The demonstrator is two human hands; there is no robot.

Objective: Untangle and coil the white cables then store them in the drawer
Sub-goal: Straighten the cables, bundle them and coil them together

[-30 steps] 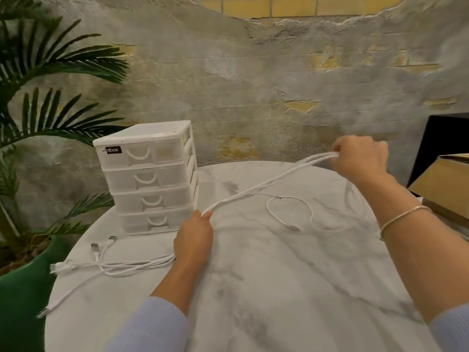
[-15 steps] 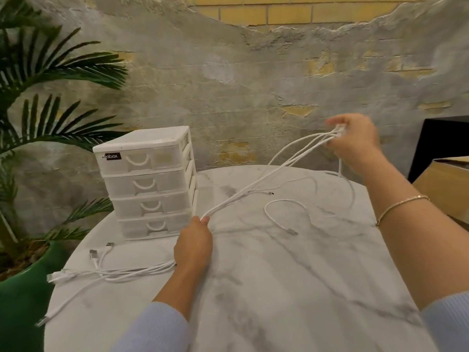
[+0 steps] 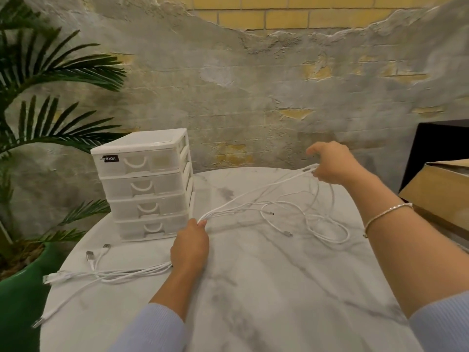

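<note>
The white cables [image 3: 256, 196] are thin, smooth cords bunched several together, and they run across a round marble table [image 3: 253, 288] from one hand to the other. The left hand [image 3: 189, 247] rests on the tabletop just in front of the drawer unit [image 3: 146, 184], its fingers curled round the bundle so that the cords pass through the fist. Behind that hand the strands trail off to the left along the table, lying almost parallel and ending in a scatter of small plugs [image 3: 97, 252], some with silvery metal tips, near the table's left edge; one single strand runs further down toward the near left rim. Ahead of the left hand the cords rise off the surface in a shallow slant to the right hand [image 3: 330, 163], which is raised above the far side of the table and pinches the gathered strands between its curled fingers and thumb. Below the right hand the slack hangs and drops into loose, overlapping loops on the marble, with two thin plug ends lying free among them. The drawer unit is white plastic with four frosted drawers stacked one above another, all pushed in, each with a curved handle, and a dark label on the top one. A thin bracelet [image 3: 388, 212] circles the right wrist.
</note>
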